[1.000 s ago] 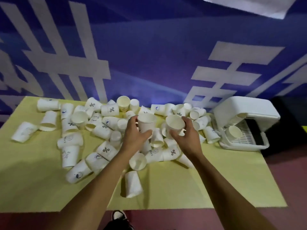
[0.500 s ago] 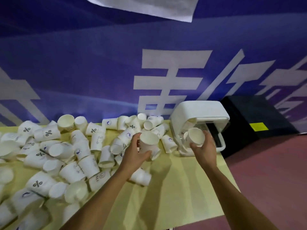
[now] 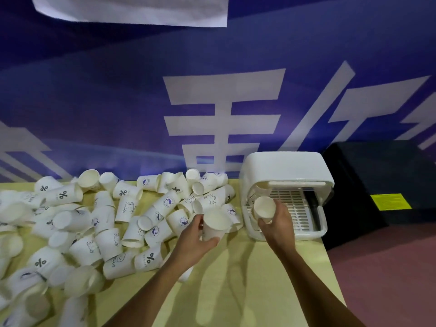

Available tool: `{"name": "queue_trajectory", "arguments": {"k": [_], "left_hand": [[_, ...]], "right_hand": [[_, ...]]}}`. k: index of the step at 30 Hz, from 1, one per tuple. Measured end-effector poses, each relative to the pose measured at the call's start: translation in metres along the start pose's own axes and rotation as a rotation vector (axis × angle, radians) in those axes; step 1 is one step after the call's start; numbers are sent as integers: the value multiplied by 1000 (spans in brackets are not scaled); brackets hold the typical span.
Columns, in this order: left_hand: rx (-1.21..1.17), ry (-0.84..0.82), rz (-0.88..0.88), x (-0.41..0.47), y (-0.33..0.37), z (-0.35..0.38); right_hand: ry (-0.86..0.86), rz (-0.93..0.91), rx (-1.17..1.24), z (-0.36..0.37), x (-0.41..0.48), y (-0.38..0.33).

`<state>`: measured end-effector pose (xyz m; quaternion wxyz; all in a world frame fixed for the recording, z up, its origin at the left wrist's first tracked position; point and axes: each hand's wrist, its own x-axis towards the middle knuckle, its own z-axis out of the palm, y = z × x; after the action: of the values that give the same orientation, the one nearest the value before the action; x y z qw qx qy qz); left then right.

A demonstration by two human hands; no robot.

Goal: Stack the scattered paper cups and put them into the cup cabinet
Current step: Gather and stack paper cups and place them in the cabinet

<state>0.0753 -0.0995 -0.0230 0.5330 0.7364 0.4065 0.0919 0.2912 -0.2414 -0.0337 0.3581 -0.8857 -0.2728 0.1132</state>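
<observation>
Right hand [image 3: 279, 224] has carried its cup [image 3: 264, 208] to, perhaps inside, the cabinet [image 3: 283, 166]

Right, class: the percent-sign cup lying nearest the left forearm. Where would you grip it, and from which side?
Probably round the side wall of the percent-sign cup, coming from above on the near side: it lies on its side at the near edge of the pile, with open table in front.
</observation>
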Motion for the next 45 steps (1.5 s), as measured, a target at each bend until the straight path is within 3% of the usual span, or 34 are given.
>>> {"name": "queue_trajectory", "arguments": {"k": [5, 10, 14, 18, 20, 25, 31, 45], "left_hand": [[40, -54, 39, 13, 7, 1], [77, -67, 93, 26, 17, -1], [63, -80, 105, 33, 24, 1], [60, -109, 120, 34, 31, 9], [47, -116, 133, 33, 35, 13], [49, -135, 144, 33, 37, 21], [107, -89, 98, 35, 21, 15], [128, -57, 42, 30, 9, 10]], "right_hand": [[-174, 91, -152, 8, -1, 4], [-204, 69, -220, 6, -1, 1], [-47, 5, 101, 0, -6, -18], [-334, 53, 502, -1, -17, -48], [-380, 53, 545, 0, -20, -55], [-238, -25, 424, -10, -15, -53], [15, 22, 338, -37, -4, -13], [8, -18, 147, -3, -6, 0]]}}
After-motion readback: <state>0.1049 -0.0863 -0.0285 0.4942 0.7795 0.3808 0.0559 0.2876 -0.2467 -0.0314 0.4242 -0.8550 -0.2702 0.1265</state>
